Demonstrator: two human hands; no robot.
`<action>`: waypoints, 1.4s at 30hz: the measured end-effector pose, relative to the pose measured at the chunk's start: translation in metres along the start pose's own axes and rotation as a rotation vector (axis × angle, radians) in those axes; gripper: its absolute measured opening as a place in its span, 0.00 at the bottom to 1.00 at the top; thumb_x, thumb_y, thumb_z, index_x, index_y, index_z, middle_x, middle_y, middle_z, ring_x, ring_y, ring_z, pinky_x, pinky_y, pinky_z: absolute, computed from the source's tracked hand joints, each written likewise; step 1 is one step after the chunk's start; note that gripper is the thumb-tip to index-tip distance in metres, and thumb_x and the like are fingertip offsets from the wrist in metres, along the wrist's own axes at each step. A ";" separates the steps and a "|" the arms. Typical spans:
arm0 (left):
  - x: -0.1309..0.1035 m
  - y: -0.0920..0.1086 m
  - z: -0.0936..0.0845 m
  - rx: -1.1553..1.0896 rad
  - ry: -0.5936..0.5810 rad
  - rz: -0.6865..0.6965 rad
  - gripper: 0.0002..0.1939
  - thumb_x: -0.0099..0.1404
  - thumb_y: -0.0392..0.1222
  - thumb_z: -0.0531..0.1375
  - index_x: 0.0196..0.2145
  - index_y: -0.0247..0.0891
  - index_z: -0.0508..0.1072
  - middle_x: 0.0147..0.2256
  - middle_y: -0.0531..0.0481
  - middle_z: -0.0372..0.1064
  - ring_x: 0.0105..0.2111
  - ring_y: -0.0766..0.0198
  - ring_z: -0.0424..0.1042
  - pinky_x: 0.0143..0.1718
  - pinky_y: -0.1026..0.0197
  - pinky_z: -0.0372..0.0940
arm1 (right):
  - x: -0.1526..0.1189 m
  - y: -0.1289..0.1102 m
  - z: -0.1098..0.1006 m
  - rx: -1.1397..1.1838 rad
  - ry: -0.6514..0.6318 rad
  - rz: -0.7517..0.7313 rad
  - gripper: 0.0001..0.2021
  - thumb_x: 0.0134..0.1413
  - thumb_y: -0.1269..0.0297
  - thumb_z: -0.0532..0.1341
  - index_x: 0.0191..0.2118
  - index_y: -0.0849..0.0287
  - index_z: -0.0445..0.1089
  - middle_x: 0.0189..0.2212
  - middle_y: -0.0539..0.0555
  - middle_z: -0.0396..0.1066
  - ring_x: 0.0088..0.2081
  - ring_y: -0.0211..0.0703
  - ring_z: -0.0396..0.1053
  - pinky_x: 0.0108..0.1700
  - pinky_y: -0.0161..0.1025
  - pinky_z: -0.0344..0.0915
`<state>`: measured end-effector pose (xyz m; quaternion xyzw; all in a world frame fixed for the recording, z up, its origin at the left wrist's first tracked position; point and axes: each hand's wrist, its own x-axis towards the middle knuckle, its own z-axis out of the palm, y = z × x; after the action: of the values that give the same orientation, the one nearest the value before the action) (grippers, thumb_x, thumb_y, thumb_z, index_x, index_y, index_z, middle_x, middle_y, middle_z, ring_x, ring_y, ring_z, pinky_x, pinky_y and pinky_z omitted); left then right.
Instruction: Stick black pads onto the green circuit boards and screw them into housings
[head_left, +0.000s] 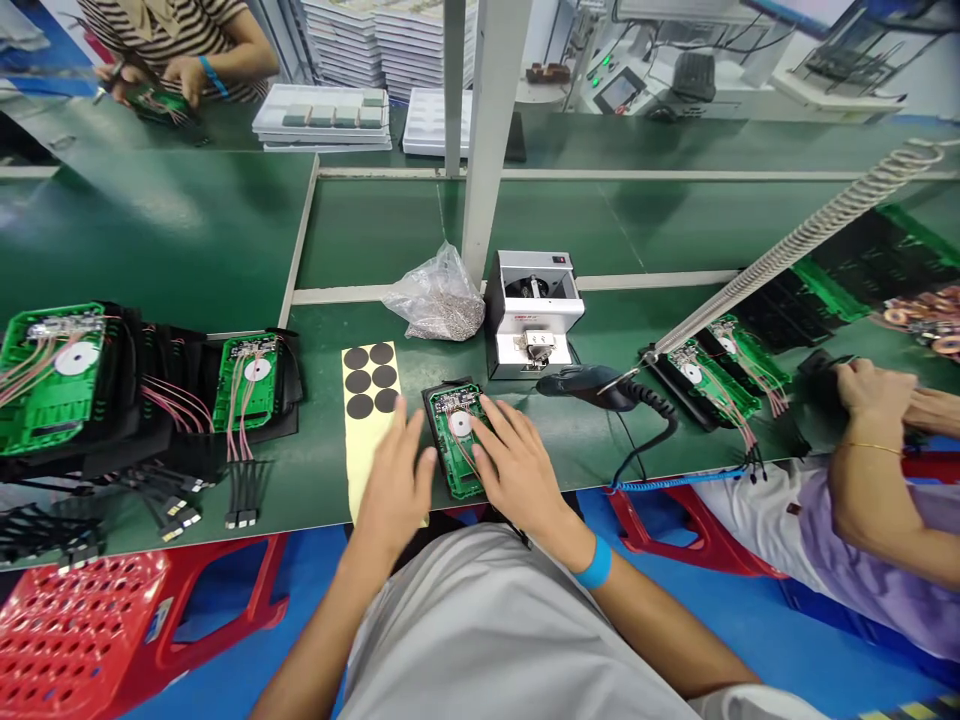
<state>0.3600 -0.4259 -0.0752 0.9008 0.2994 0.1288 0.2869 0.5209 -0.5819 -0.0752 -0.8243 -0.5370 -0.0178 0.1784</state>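
In front of me on the bench lies a green plastic housing [455,455] with a small circuit board, a white disc and pink wires. My right hand [521,465] rests on its right side, fingers stretched out and touching it. My left hand [396,485] is just left of the housing, fingers apart, over the edge of a yellow backing sheet [360,440] with several round dark stickers. Nothing shows in either hand. An electric screwdriver [589,385] hangs on a coiled spring to the right.
A screw feeder [532,315] and a plastic bag of screws [446,305] stand behind the housing. Wired housings [251,385] are stacked at left, others [709,385] lie at right. One co-worker's hand [874,400] is at far right; another person [187,60] works opposite.
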 end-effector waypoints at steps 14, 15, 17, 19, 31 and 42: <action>0.047 -0.043 -0.028 0.054 0.078 -0.384 0.41 0.68 0.44 0.66 0.75 0.37 0.62 0.82 0.39 0.29 0.78 0.33 0.51 0.79 0.32 0.58 | 0.038 -0.002 -0.001 0.047 -0.111 0.329 0.27 0.72 0.59 0.56 0.72 0.53 0.61 0.63 0.61 0.72 0.50 0.51 0.78 0.40 0.43 0.74; 0.046 -0.044 -0.030 0.026 0.088 -0.406 0.42 0.66 0.43 0.68 0.75 0.38 0.62 0.82 0.40 0.28 0.78 0.33 0.51 0.79 0.33 0.59 | 0.037 -0.001 -0.001 0.053 -0.102 0.330 0.27 0.72 0.60 0.55 0.73 0.54 0.61 0.64 0.62 0.71 0.52 0.52 0.78 0.41 0.43 0.74; 0.047 -0.047 -0.034 0.001 0.099 -0.444 0.45 0.63 0.42 0.70 0.75 0.40 0.63 0.82 0.41 0.30 0.79 0.32 0.49 0.78 0.33 0.59 | 0.034 0.000 -0.001 0.067 -0.066 0.300 0.27 0.72 0.61 0.55 0.73 0.56 0.61 0.66 0.62 0.70 0.57 0.52 0.76 0.48 0.45 0.76; 0.051 -0.051 -0.037 -0.011 0.105 -0.471 0.47 0.61 0.42 0.72 0.75 0.42 0.63 0.82 0.40 0.34 0.78 0.32 0.50 0.78 0.32 0.60 | 0.030 -0.001 0.000 0.063 -0.020 0.224 0.25 0.72 0.63 0.55 0.70 0.57 0.66 0.69 0.63 0.66 0.63 0.54 0.71 0.57 0.48 0.76; 0.059 -0.041 -0.032 0.079 0.105 -0.479 0.42 0.67 0.46 0.65 0.75 0.36 0.61 0.76 0.34 0.47 0.77 0.35 0.49 0.81 0.32 0.52 | 0.015 -0.030 -0.002 -0.005 -0.024 0.078 0.24 0.67 0.42 0.64 0.42 0.61 0.81 0.79 0.57 0.53 0.79 0.69 0.49 0.76 0.74 0.56; 0.057 -0.040 -0.032 0.058 0.127 -0.467 0.40 0.68 0.44 0.65 0.74 0.35 0.61 0.70 0.34 0.56 0.72 0.38 0.55 0.79 0.35 0.55 | 0.015 -0.029 -0.002 0.296 -0.170 0.269 0.10 0.67 0.64 0.61 0.35 0.60 0.77 0.80 0.47 0.51 0.81 0.69 0.45 0.78 0.77 0.51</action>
<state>0.3738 -0.3505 -0.0700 0.8051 0.5207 0.1065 0.2634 0.5019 -0.5590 -0.0623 -0.8521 -0.4318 0.1548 0.2521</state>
